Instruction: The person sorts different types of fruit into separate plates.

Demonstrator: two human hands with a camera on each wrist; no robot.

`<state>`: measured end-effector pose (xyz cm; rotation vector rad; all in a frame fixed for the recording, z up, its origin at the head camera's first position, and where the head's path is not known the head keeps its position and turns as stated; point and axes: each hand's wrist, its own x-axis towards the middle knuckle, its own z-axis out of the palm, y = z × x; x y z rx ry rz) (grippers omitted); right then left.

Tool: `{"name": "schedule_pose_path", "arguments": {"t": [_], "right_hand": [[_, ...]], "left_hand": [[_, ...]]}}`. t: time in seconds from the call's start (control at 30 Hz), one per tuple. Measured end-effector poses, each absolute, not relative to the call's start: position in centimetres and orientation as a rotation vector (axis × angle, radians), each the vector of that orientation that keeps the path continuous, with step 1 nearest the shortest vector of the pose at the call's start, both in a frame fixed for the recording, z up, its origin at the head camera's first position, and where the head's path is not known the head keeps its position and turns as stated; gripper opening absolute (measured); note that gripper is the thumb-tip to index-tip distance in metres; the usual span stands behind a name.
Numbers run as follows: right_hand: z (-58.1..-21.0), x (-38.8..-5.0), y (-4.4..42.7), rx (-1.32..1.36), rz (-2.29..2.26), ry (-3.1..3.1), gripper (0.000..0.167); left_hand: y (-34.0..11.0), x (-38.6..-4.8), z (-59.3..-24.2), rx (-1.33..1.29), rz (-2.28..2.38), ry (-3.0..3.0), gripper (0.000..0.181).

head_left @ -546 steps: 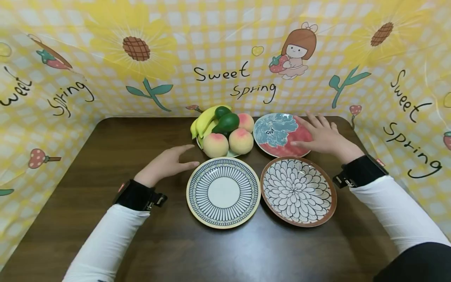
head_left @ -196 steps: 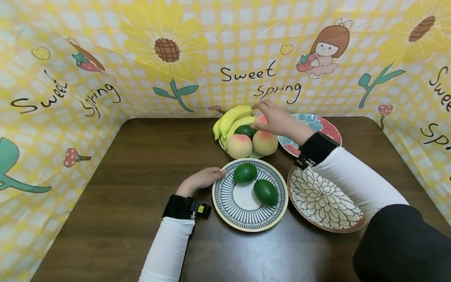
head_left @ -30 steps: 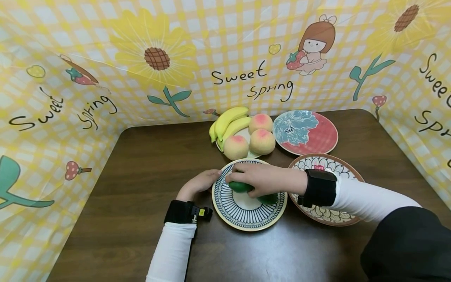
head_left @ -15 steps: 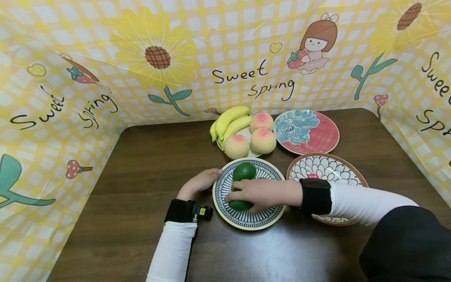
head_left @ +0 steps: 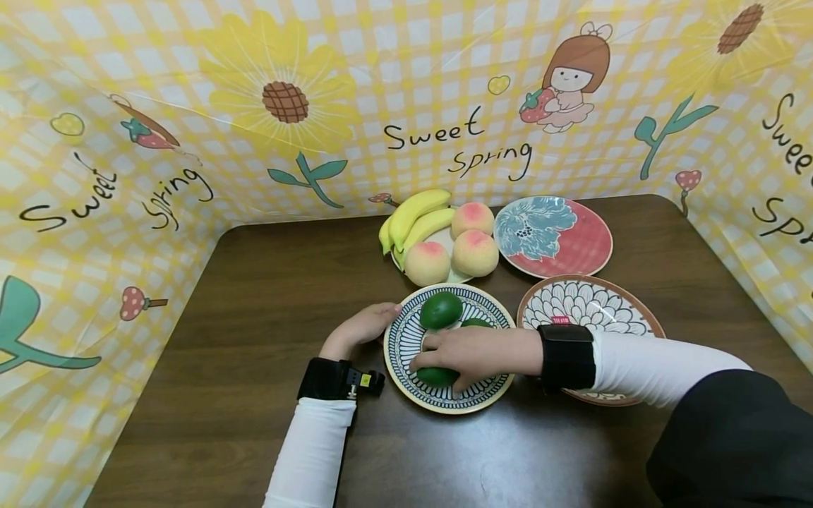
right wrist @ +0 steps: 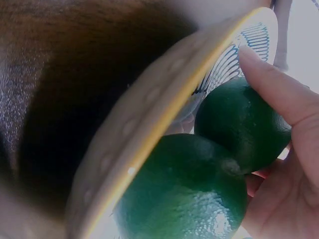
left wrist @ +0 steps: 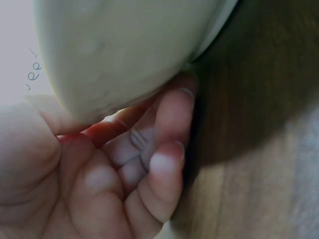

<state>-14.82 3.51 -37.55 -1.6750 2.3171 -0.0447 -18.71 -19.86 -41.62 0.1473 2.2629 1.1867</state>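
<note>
My left hand (head_left: 362,328) pinches the left rim of a white plate with a blue striped pattern (head_left: 396,353); in the left wrist view, fingers (left wrist: 172,117) curl beneath its pale underside (left wrist: 134,50). Over the plate, my right hand (head_left: 473,351) holds a green avocado (head_left: 437,376) near the front. Two more lie on the plate: one avocado (head_left: 441,310) at the back, and another avocado (head_left: 476,322) partly hidden behind the right hand. Up close in the right wrist view, thumb and fingers span one avocado (right wrist: 239,124), while another avocado (right wrist: 184,194) touches it nearer the camera.
Behind stands a plate (head_left: 459,271) with bananas (head_left: 416,215) and three peaches (head_left: 475,252). A red plate with a blue flower (head_left: 584,240) is at back right. The right forearm crosses above a brown-rimmed petal-patterned plate (head_left: 591,303). A patterned cloth (head_left: 356,85) hangs behind the table (head_left: 267,296).
The green avocados have come from the fruit plate to the striped plate. Over the last second my right hand moved toward the plate's front, uncovering the back avocado. The left hand stayed put.
</note>
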Motion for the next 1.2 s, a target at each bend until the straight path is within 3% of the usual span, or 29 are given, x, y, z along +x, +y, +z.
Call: {"name": "schedule_pose_path", "arguments": {"t": [0.47,1.2], "right_hand": [[-37.72,-14.72,3.41,-1.653,-0.012,2.331,0.074],[-37.26,-14.31,3.47,-1.642,-0.097,2.298,0.072]], "left_hand": [[-19.78,-18.73,-41.49,0.145,1.200,2.269,0.043],[-19.84,-18.75,-41.73,0.148,1.154,2.309,0.042]]}}
